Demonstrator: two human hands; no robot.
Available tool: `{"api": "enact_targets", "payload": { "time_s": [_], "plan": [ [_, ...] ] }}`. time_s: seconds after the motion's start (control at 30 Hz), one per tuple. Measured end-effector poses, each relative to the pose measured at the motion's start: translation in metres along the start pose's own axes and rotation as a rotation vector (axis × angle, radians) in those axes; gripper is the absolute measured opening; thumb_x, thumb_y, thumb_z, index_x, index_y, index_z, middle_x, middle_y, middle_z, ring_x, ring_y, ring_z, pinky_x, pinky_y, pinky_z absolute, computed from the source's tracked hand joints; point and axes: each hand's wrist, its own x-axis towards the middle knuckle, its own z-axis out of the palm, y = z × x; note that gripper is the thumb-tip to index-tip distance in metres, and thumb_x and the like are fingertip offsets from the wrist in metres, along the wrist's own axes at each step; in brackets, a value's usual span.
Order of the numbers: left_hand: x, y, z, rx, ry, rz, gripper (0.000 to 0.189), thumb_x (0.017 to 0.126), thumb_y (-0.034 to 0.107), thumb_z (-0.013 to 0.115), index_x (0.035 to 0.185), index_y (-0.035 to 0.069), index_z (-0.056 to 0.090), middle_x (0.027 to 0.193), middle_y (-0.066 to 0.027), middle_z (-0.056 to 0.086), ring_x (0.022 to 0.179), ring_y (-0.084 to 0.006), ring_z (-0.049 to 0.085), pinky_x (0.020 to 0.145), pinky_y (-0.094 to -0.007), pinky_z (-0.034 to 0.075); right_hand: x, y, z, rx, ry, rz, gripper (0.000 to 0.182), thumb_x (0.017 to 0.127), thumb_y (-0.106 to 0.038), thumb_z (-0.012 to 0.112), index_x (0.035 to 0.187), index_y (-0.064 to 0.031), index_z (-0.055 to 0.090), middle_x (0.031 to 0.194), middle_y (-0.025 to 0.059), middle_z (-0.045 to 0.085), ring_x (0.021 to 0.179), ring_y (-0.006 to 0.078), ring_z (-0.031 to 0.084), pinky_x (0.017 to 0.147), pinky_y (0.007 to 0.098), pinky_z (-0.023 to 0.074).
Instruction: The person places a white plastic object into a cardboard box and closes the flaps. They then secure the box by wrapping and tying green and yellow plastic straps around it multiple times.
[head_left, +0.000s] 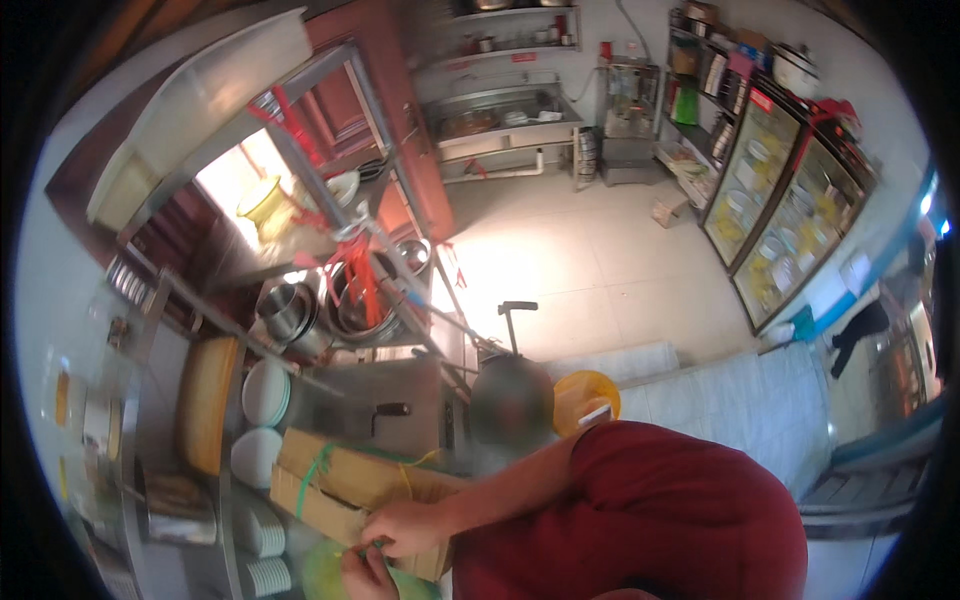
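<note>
Both of my hands meet at the bottom of the head view. The fingertips of my right hand (409, 531) and my left hand (367, 576) pinch a small bit of green material (375, 546), mostly hidden by the fingers. Below and beside them bulges a green thing (322, 566), which looks like a plastic bag; its contents cannot be made out. Under my right wrist lies a brown cardboard box (352, 472). A green strap (306, 484) crosses its left end, and a yellow strap (406, 480) lies further right.
Stacked white plates (266, 394) and a wooden board (206, 405) stand on the left shelving. A metal counter (337, 390) lies beyond the box. Near my right arm are a dark round container (512, 409) and a yellow bucket (585, 386). Glass-door refrigerators (780, 202) line the right wall.
</note>
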Motion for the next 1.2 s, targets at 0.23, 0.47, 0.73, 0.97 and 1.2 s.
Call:
{"api": "enact_targets", "payload": {
  "time_s": [0.23, 0.47, 0.73, 0.97, 1.2],
  "plan": [
    [-0.008, 0.027, -0.007, 0.305, 0.165, 0.218, 0.027, 0.101, 0.024, 0.05, 0.103, 0.001, 0.063, 0.093, -0.0253, 0.065, 0.088, -0.043, 0.064, 0.072, -0.0482, 0.051, 0.006, 0.013, 0.013, -0.035, 0.144, -0.125, 0.01, 0.078, -0.006, 0.064, 0.087, -0.0029, 0.064, 0.091, 0.0124, 0.061, 0.092, 0.033, 0.06, 0.075, 0.0434, 0.0476],
    [-0.014, 0.03, -0.003, 0.353, 0.228, 0.216, 0.02, 0.099, 0.021, 0.053, 0.104, 0.003, 0.061, 0.091, -0.0239, 0.062, 0.081, -0.0449, 0.061, 0.069, -0.0492, 0.05, 0.008, 0.008, 0.002, 0.189, 0.019, -0.005, 0.014, 0.077, -0.009, 0.07, 0.085, -0.0008, 0.063, 0.087, 0.0115, 0.061, 0.086, 0.0289, 0.061, 0.074, 0.0399, 0.0479],
    [-0.014, 0.008, 0.006, 0.334, 0.343, 0.443, 0.015, 0.096, 0.012, 0.055, 0.107, 0.003, 0.061, 0.096, -0.0196, 0.062, 0.087, -0.0396, 0.06, 0.075, -0.0455, 0.05, 0.019, 0.018, -0.011, 0.326, -0.22, 0.094, 0.021, 0.074, -0.011, 0.071, 0.091, 0.0004, 0.068, 0.074, 0.0091, 0.061, 0.073, 0.0172, 0.057, 0.064, 0.0354, 0.0461],
    [-0.01, 0.013, 0.021, 0.096, 0.413, 0.505, 0.018, 0.099, 0.018, 0.055, 0.105, 0.003, 0.064, 0.092, -0.0181, 0.063, 0.083, -0.0367, 0.062, 0.074, -0.0444, 0.05, 0.02, 0.01, -0.019, 0.257, -0.367, 0.23, 0.011, 0.075, -0.007, 0.066, 0.08, 0.0011, 0.061, 0.08, 0.0116, 0.061, 0.075, 0.0223, 0.058, 0.066, 0.0383, 0.0449],
    [-0.022, -0.008, 0.039, -0.389, 0.359, 0.009, 0.026, 0.101, 0.024, 0.055, 0.115, 0.003, 0.062, 0.099, -0.0148, 0.065, 0.087, -0.0264, 0.062, 0.076, -0.0387, 0.05, 0.004, 0.022, 0.012, 0.061, -0.012, -0.133, 0.011, 0.075, -0.008, 0.067, 0.083, -0.0024, 0.061, 0.086, 0.0135, 0.061, 0.083, 0.0321, 0.06, 0.071, 0.0417, 0.0477]
  ]
}}
